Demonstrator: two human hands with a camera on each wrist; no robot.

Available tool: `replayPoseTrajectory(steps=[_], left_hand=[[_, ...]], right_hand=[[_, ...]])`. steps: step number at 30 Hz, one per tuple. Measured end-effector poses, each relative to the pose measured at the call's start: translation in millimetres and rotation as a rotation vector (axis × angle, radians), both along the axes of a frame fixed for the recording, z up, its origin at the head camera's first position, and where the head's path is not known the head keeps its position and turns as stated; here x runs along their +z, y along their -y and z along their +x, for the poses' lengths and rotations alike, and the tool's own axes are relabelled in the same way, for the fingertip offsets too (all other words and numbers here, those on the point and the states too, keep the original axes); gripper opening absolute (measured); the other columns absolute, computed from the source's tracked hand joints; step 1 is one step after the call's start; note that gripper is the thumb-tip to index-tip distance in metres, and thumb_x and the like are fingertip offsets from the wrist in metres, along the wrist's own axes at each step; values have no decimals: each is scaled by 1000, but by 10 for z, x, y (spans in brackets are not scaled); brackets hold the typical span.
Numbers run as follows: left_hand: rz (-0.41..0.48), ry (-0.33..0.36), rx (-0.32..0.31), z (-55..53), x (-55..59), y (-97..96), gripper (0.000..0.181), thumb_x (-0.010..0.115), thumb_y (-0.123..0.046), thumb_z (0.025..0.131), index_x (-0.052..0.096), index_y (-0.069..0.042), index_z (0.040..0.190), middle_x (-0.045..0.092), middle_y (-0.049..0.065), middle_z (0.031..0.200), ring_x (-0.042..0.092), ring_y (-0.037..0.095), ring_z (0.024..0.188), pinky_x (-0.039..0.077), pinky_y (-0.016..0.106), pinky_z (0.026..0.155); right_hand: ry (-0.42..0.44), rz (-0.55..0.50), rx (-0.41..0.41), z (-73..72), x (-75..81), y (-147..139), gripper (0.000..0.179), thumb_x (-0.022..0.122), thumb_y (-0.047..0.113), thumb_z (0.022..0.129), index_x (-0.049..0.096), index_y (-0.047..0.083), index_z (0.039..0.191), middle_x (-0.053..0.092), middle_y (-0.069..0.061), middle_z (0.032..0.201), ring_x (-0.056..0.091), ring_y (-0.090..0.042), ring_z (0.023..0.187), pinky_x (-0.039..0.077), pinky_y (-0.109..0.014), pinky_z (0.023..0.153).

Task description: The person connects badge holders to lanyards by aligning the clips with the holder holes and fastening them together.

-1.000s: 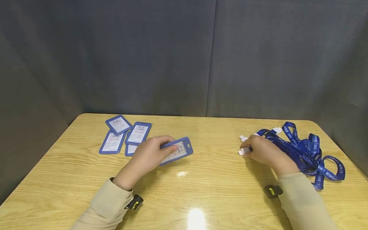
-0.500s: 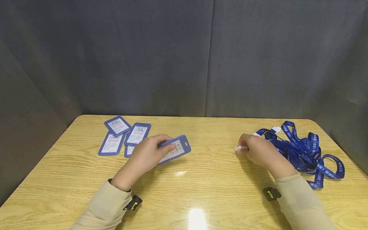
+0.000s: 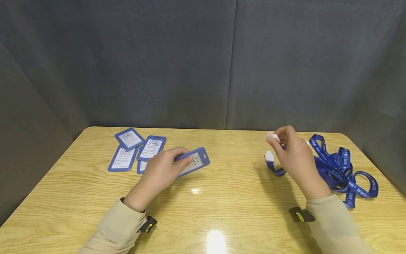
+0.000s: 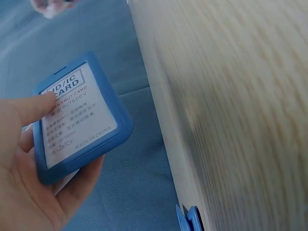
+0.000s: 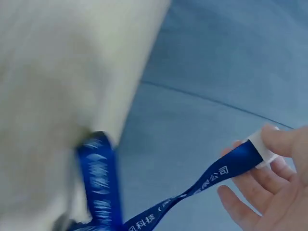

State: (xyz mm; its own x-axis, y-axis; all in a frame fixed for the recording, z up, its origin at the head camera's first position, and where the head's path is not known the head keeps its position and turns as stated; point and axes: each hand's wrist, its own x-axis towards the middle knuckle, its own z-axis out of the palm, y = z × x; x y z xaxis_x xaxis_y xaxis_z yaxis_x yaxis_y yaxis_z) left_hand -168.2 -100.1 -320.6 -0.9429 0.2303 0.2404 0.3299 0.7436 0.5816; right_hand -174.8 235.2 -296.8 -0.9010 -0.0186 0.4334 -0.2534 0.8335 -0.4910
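Over the counter (image 3: 234, 201): left hand (image 3: 161, 169) gripping badge (image 4: 82, 115), likely light, stiff, best edge-held; right hand (image 3: 295, 155) pinching white lanyard clip (image 3: 272, 136).

Left hand (image 3: 163, 168) covers part of the held badge holder (image 3: 198, 161), another badge (image 3: 143, 165) is mostly buried, fine print (image 3: 122, 162)'s too tiny in the head view. Right wrist cam: blue strap (image 5: 100, 185)'s super blurry, chopped by the bottom edge.
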Motion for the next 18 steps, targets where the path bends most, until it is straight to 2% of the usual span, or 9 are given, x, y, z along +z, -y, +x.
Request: replayPoseTrajectory(steps=[2, 4, 9, 13, 15, 18], left_hand=[[-3, 0, -1, 5, 1, -2, 24, 65, -36, 97, 72, -21, 114, 72, -4, 106, 65, 16, 88, 50, 39, 71], [-4, -7, -8, 9, 1, -9, 24, 65, -36, 97, 72, -20, 114, 72, -4, 107, 66, 16, 91, 51, 40, 73], [-5, -19, -21, 19, 2, -21, 22, 65, -36, 97, 73, -20, 111, 72, -4, 105, 65, 14, 88, 51, 39, 72], [-4, -10, -19, 26, 6, -26, 21, 65, -36, 97, 73, -21, 110, 72, -5, 104, 64, 14, 87, 51, 39, 73], [-4, -6, -17, 25, 9, -28, 21, 66, -36, 97, 73, -21, 110, 72, -5, 104, 64, 14, 87, 51, 39, 74], [1, -2, -16, 26, 14, -29, 21, 66, -36, 96, 73, -21, 111, 72, -5, 104, 62, 13, 83, 50, 38, 71]], right_hand=[[-11, -87, -6, 59, 93, 21, 34, 58, 28, 102, 48, -1, 116, 67, -24, 110, 63, -39, 97, 48, -52, 78], [-36, -149, -15, 118, 178, 34, 35, 59, 27, 101, 48, -1, 118, 67, -23, 111, 63, -36, 99, 49, -40, 80], [-129, -241, -57, 235, 314, 52, 37, 62, 25, 99, 48, -1, 120, 66, -15, 113, 61, -13, 98, 43, -16, 80], [-218, -388, -12, 275, 378, 49, 24, 63, 15, 98, 49, 4, 114, 66, 0, 106, 61, -1, 95, 45, -15, 86], [-247, -483, 44, 284, 408, 50, 18, 61, 10, 98, 48, 9, 111, 68, 6, 101, 64, -5, 93, 47, -15, 88], [-271, -611, 128, 300, 447, 58, 14, 57, 8, 100, 47, 13, 108, 71, 4, 98, 67, -11, 86, 48, -18, 90]])
